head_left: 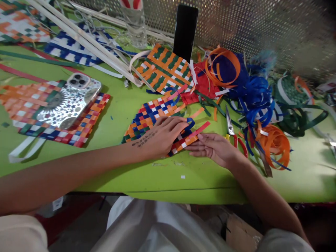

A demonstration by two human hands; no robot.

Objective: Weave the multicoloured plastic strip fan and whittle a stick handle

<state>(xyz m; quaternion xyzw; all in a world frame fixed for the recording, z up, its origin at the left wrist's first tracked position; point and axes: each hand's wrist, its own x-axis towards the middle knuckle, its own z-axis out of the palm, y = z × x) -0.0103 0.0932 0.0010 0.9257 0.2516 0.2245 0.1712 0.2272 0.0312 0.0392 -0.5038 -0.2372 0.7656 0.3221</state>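
A woven piece (pixel 147 117) of orange, blue, red, white and green flat strips lies on the green table, loose strip ends sticking up along its right side. My left hand (pixel 168 133) rests across it, fingers bent over the weave and gripping it; the thumb is hidden. At the near right corner, my right hand (pixel 214 147) pinches the edge between thumb and fingers, beside a raised red strip (pixel 201 129). A blue strip (pixel 191 123) loops up by my left fingertips. Scissors (pixel 230 127) with red and yellow handles lie just beyond my right hand.
Coiled orange strips (pixel 274 147) and a blue strip bundle (pixel 258 92) crowd the right. A patterned phone (pixel 78 99) sits on another woven piece (pixel 91 120) at left. A black phone (pixel 186 31) leans at the back near a clear cup (pixel 135 26). Long white strips (pixel 86 40) cross the back left.
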